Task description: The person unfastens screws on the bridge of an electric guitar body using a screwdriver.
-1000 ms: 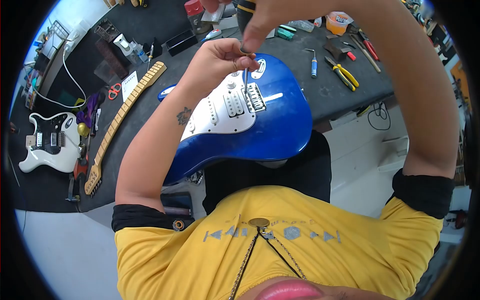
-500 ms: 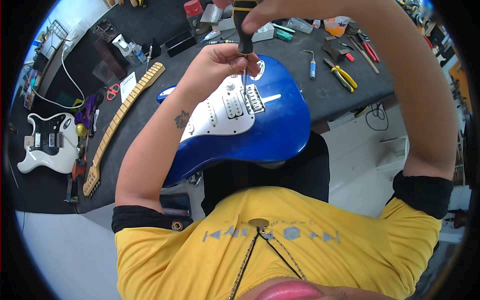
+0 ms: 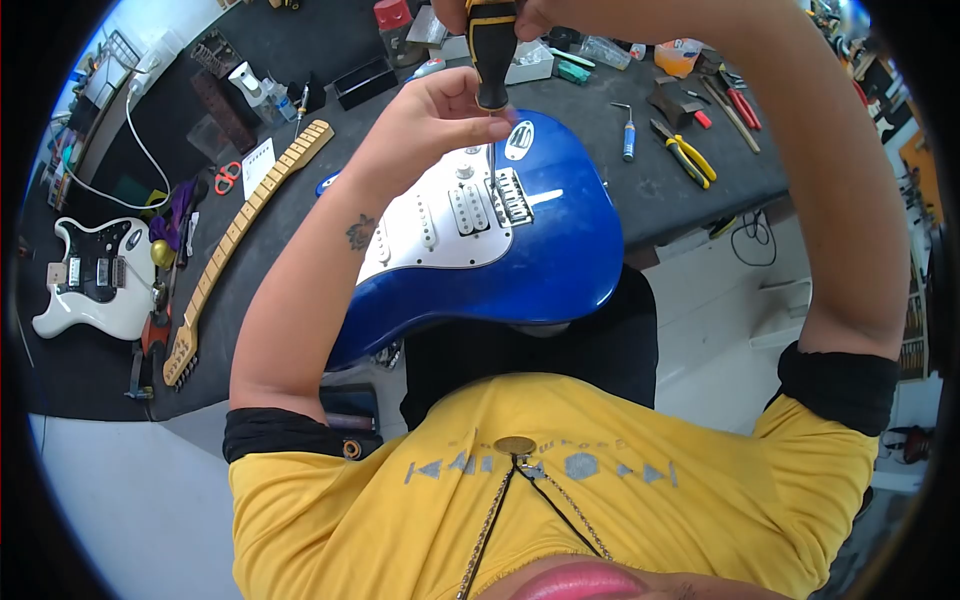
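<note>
at the left end of the bench [image 3: 285,220] lies a white and black guitar body [image 3: 95,312]. next to it, set at a slant, is a bare wooden guitar neck [image 3: 236,233], its tuning pegs [image 3: 185,375] at the lower end. red scissors [image 3: 228,180] lie just left of its upper half, and a white spray bottle [image 3: 245,82] stands behind. farther along the back is a black box [image 3: 366,85]. then comes the left hand [image 3: 450,122], raised over the blue guitar [image 3: 540,265], thumb and fingers drawn in around the screwdriver [image 3: 492,65] about where its black and yellow handle meets the shaft. the guitar lies face up, its near side reaching out above the person's legs [image 3: 632,335]. the screwdriver stands nearly upright, its shaft running down to the left edge of the metal bridge [image 3: 514,197]. the right hand [image 3: 548,18], partly cut off by the top of the view, has thumb and fingers on either side of the upper handle; how tightly, i cannot tell. to the right on the bench are a blue-handled tool [image 3: 628,141], a cup [image 3: 678,58] with orange on it, and pliers [image 3: 686,157] with yellow and black handles
</note>
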### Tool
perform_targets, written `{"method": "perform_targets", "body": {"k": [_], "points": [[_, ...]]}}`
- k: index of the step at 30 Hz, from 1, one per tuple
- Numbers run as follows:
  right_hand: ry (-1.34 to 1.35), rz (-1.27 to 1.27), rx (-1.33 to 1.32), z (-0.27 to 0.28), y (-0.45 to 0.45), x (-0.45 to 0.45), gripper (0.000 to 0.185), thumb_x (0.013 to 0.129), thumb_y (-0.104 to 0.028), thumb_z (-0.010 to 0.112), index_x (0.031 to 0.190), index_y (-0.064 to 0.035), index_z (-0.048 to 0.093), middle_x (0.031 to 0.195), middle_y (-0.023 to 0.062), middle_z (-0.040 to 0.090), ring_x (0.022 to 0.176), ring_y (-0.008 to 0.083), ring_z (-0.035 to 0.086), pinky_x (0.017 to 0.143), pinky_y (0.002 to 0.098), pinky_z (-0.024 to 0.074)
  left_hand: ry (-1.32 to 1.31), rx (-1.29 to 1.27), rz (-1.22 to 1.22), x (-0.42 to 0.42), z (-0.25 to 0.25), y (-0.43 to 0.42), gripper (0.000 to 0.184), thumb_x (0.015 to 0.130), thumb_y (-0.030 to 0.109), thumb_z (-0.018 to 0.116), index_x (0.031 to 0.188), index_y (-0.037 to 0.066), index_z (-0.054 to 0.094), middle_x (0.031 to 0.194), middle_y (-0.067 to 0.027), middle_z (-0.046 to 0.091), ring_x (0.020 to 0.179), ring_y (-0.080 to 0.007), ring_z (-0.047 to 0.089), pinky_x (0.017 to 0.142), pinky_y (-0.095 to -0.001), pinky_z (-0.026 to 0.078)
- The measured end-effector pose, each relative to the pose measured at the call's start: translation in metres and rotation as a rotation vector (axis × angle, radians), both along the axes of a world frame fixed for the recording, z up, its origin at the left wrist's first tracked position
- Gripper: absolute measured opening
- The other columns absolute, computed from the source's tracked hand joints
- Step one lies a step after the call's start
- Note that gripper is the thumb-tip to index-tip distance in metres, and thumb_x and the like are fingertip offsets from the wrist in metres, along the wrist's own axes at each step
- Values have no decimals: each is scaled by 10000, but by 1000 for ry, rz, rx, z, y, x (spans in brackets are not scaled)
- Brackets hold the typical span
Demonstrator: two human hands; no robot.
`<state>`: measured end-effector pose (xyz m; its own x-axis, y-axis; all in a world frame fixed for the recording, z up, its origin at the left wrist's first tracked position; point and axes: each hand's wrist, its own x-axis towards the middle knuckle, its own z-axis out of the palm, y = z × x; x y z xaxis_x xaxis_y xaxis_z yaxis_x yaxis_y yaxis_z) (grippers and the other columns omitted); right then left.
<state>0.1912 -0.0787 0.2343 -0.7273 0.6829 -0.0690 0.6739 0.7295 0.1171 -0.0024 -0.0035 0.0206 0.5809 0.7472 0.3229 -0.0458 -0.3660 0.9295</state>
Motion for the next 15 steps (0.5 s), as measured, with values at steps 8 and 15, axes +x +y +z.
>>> {"method": "perform_targets", "body": {"k": [8, 15], "points": [[167, 263, 82, -10, -3, 17, 239, 869, 40, 599, 1085, -32, 670, 937, 141, 712, 874, 296, 682, 767, 427, 530, -166, 144, -105, 3, 25, 18, 427, 825, 166, 889, 1187, 30, 709, 997, -131, 771, 965, -202, 754, 908, -362, 605], [-34, -304, 253, -20, 7, -18, 238, 893, -244, 674, 954, -34, 765, 902, 143, 752, 767, 313, 708, 695, 427, 564, -238, 229, 17, 22, 25, 7, 556, 727, 100, 953, 1198, 39, 664, 993, -59, 724, 923, -116, 706, 834, -273, 586]]}}
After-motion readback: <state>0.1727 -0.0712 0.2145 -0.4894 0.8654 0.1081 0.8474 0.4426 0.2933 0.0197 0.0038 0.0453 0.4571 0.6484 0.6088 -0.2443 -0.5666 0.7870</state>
